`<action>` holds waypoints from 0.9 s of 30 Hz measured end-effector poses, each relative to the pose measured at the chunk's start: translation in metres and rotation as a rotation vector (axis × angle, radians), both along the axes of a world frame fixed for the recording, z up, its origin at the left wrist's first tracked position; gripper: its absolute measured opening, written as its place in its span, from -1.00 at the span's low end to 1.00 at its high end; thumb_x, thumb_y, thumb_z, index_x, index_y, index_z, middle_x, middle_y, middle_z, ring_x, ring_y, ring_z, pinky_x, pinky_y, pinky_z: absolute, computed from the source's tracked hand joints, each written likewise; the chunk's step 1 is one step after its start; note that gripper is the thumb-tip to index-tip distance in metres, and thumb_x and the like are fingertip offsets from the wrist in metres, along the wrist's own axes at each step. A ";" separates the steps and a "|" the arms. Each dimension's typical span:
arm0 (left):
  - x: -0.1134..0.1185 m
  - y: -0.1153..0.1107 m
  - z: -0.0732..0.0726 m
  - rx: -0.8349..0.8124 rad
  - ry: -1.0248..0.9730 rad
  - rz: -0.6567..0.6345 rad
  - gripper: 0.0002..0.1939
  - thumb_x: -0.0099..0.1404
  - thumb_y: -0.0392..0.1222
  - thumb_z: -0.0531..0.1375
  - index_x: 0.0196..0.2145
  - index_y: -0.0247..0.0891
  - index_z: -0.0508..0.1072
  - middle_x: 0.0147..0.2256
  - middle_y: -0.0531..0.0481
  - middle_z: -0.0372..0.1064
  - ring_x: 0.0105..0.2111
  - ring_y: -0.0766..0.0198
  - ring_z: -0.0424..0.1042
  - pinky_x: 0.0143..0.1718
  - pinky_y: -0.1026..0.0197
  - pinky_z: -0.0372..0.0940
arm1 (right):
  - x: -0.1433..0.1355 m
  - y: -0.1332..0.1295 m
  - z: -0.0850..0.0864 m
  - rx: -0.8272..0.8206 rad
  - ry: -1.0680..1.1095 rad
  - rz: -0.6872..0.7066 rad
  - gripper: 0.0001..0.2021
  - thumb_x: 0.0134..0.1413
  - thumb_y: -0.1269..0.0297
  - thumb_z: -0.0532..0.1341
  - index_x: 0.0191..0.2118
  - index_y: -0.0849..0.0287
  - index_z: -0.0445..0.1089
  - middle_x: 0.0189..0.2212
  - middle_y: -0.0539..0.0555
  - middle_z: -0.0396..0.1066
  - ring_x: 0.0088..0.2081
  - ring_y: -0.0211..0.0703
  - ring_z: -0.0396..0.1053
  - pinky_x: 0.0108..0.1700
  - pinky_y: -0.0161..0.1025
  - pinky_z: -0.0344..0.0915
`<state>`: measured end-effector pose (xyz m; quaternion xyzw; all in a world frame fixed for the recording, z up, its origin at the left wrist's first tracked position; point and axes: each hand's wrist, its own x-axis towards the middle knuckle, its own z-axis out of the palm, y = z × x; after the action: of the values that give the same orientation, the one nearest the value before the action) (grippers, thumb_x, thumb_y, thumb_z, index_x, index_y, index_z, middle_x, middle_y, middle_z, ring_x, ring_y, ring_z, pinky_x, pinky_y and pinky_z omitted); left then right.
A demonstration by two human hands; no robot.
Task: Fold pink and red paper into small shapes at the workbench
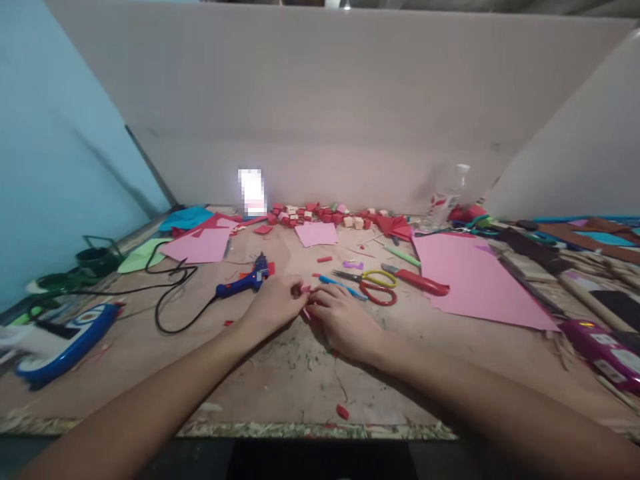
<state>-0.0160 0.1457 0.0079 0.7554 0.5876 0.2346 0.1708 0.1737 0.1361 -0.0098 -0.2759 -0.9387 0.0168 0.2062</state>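
Wooden table (400, 390) with pink sheets (475, 277)

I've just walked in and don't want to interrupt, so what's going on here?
Someone has a small pink piece between the fingers of their left hand and right hand; its exact shape is hard to tell. The blue glue gun and the scissors lie untouched nearby. Small red and pale blocks sit bunched toward the back.
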 end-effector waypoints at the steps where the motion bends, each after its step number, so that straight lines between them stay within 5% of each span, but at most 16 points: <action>1: 0.000 0.000 0.000 0.007 -0.004 -0.002 -0.77 0.28 -0.19 0.11 -0.52 -0.25 0.39 -0.54 0.03 0.39 -0.50 0.27 0.31 -0.42 0.25 0.07 | 0.000 0.000 0.001 -0.009 0.001 0.005 -0.82 0.26 0.49 0.21 -0.12 0.24 0.54 -0.05 0.22 0.51 0.10 0.06 0.35 0.20 0.02 0.28; 18: -0.003 0.002 -0.003 0.091 -0.014 -0.029 -0.77 0.31 -0.21 0.16 -0.48 -0.27 0.51 -0.49 -0.02 0.49 -0.48 0.25 0.35 -0.43 0.24 0.07 | 0.007 0.002 0.003 0.015 0.160 -0.002 -0.67 0.07 0.64 0.11 -0.22 0.15 0.53 -0.20 0.12 0.59 0.02 0.06 0.40 0.17 0.11 0.28; 27: -0.005 0.002 -0.002 0.088 -0.008 -0.039 -0.75 0.35 -0.22 0.14 -0.43 -0.29 0.56 -0.45 -0.07 0.53 -0.44 0.23 0.42 -0.40 0.24 0.16 | 0.000 -0.007 0.011 0.062 0.066 -0.118 -0.71 0.27 0.44 0.11 -0.02 0.19 0.54 0.17 0.21 0.43 0.20 0.21 0.25 0.24 0.19 0.21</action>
<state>-0.0212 0.1473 0.0064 0.7725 0.5612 0.2597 0.1442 0.1733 0.1290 0.0012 -0.3235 -0.9136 -0.0153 0.2459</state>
